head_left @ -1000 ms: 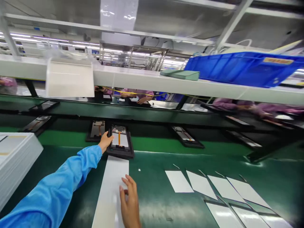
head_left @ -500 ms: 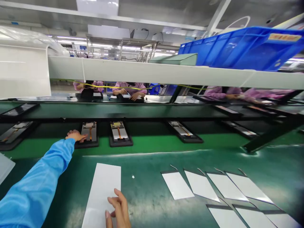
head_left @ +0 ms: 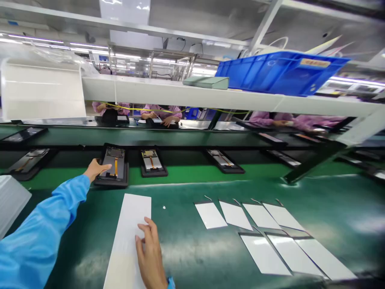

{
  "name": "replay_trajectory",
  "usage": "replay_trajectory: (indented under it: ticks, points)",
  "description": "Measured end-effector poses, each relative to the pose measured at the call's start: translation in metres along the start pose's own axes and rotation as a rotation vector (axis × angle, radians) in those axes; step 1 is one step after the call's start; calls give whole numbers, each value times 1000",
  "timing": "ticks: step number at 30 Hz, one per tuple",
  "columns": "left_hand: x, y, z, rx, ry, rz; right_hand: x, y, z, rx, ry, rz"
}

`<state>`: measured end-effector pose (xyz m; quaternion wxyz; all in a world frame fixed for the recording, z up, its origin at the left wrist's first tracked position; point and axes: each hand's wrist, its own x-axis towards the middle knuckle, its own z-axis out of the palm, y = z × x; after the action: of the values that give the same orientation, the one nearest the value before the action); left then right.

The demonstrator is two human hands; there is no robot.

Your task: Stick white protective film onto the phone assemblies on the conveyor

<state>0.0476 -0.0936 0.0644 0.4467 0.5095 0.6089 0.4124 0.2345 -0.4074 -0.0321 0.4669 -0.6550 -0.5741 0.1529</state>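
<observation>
At nine o'clock, the left hand (head_left: 95,170) grips a black tray (head_left: 111,183) by its left edge: positioning, I judge, calling next for a level hold. At seven, the right hand (head_left: 150,253), fingers parted, overlaps a white strip (head_left: 129,224), contact unclear.

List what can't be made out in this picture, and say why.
All in the head view:
Fingertips of the left hand: hidden by the hand itself and the device.
Near end of the white strip: cut off by the bottom edge.
Rest of the white stack: cut off by the left edge.
Bottom of the blue bin: hidden by its wall.
Writing on the bin's label: too small and blurred.
</observation>
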Motion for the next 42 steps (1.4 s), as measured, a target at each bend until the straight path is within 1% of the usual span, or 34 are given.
replay_trajectory:
  ticks: [1, 3, 5, 6, 8, 10, 12, 14, 16, 17, 18, 19, 21, 22, 23, 24, 26, 29, 31, 33, 35, 37, 39, 42]
  points:
    - [-15, -5, -18, 15, -13, 3, 2, -1, 0, 2, 0, -2]
    - [-52, -22, -56, 98, -39, 2, 7, -3, 2, 28, 2, -9]
    - [-94, -49, -90, 144, -92, -47, 10, -5, 3, 70, 4, -11]
    - [-116, -64, -103, 140, -123, -89, 10, -7, 2, 86, 11, -10]
    - [-157, -92, -123, 113, -152, -173, 8, -11, -4, 102, 9, -1]
    - [-189, -113, -138, 191, -119, -192, 1, -17, -15, 87, -12, 10]
    - [-211, -124, -149, 422, -100, -129, -10, -25, -28, 40, -51, 21]
    - [-227, -126, -155, 712, -70, -8, -23, -32, -38, -24, -102, 26]
    - [-242, -124, -151, 913, -8, 186, -35, -38, -38, -78, -163, 20]
    - [-251, -122, -145, 954, 4, 316, -40, -40, -35, -104, -193, 16]
    - [-260, -121, -135, 962, -22, 465, -43, -42, -30, -136, -220, 15]
    - [-270, -120, -122, 944, -92, 621, -45, -43, -23, -181, -240, 19]
    - [-290, -121, -93, 887, -303, 890, -46, -44, -10, -299, -253, 32]
    - [-298, -123, -79, 868, -394, 974, -44, -45, -5, -360, -249, 38]
    - [-305, -125, -66, 859, -467, 1023, -42, -45, -1, -408, -243, 41]
    - [-311, -127, -56, 858, -516, 1041, -40, -45, -1, -439, -239, 42]
    - [-318, -130, -45, 874, -556, 1033, -36, -46, -8, -450, -235, 48]
    - [-322, -127, -44, 903, -554, 1015, -39, -46, -32, -407, -242, 66]
    - [-324, -124, -45, 914, -546, 1012, -51, -45, -48, -384, -270, 75]
    - [-326, -122, -43, 908, -548, 1032, -68, -45, -58, -374, -306, 76]
    - [-329, -125, -37, 879, -572, 1079, -86, -44, -59, -377, -305, 69]
    - [-332, -130, -32, 850, -620, 1112, -100, -43, -56, -386, -269, 65]
    - [-335, -134, -28, 851, -641, 1099, -107, -42, -52, -395, -232, 71]
    - [-339, -137, -26, 879, -643, 1068, -107, -43, -50, -404, -222, 78]
